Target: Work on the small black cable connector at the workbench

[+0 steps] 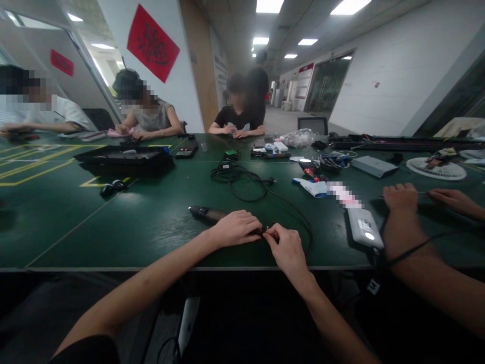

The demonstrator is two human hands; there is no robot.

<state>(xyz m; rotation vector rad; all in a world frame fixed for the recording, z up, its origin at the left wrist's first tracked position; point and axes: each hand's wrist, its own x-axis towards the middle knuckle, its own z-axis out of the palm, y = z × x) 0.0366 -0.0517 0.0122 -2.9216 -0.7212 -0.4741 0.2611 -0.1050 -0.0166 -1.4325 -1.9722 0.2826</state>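
My left hand (235, 228) is wrapped round a dark cylindrical tool (206, 214) that lies on the green table (113, 222), its tip pointing left. My right hand (288, 246) pinches the black cable (291, 210) where it meets the tool's rear end, right beside my left fingers. The cable loops away across the table to a coil with a plug (242, 177). Both hands touch each other near the table's front edge.
A co-worker's hands (401, 197) rest at the right, next to a white device (364, 227). A black tray (125, 159) sits at the left, with tools, a grey box (373, 166) and a white fan (435, 169) farther back. Three people sit at the far side.
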